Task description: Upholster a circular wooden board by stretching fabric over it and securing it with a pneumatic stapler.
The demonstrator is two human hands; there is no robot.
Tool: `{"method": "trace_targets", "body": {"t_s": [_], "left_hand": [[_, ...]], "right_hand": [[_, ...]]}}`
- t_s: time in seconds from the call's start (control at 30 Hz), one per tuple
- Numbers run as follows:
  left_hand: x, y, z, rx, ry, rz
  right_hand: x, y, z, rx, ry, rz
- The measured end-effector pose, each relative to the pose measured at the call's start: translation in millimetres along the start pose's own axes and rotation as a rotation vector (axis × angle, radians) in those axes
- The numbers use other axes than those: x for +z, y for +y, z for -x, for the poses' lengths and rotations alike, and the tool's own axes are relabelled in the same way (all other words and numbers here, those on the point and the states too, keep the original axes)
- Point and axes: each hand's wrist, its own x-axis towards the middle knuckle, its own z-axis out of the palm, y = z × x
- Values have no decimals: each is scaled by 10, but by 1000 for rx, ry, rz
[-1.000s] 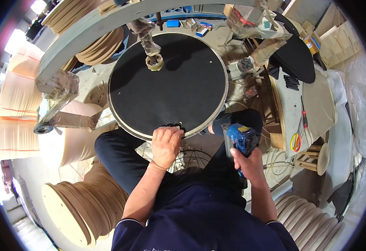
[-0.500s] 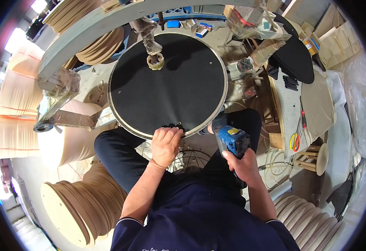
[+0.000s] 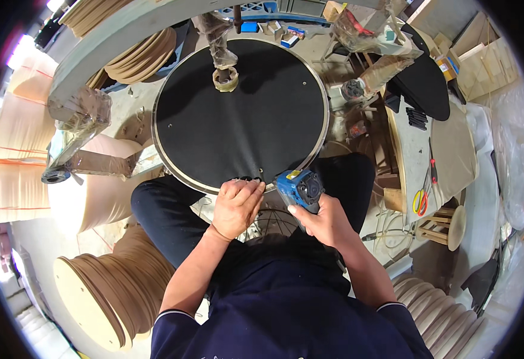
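Right hand point(image 3: 326, 220) grips blue tool point(image 3: 299, 190); left hand point(image 3: 235, 209) at near edge of black disc point(image 3: 220, 131), hold unclear — tool slip risks injury

A pale-rimmed round panel point(image 3: 268, 119) lies black side up, a blue power tool point(image 3: 298, 188) just beside its near edge.

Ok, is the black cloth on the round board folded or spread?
Spread: the black cloth lies across the round board, leaving a pale rim showing, with faint creases toward the left hand.
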Motion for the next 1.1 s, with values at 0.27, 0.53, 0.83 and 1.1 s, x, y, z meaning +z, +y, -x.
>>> {"method": "trace_targets", "body": {"t_s": [0.27, 0.53, 0.83, 1.1], "left_hand": [[113, -4, 60, -9, 38, 20], [167, 22, 42, -18, 85, 38], [172, -82, 59, -1, 90, 67], [-221, -457, 134, -94, 52, 205]], "right_hand": [[76, 40, -101, -133, 27, 110], [126, -108, -11, -97, 48, 289], [-85, -34, 32, 80, 67, 19], [-427, 84, 275, 26, 207, -262]]}}
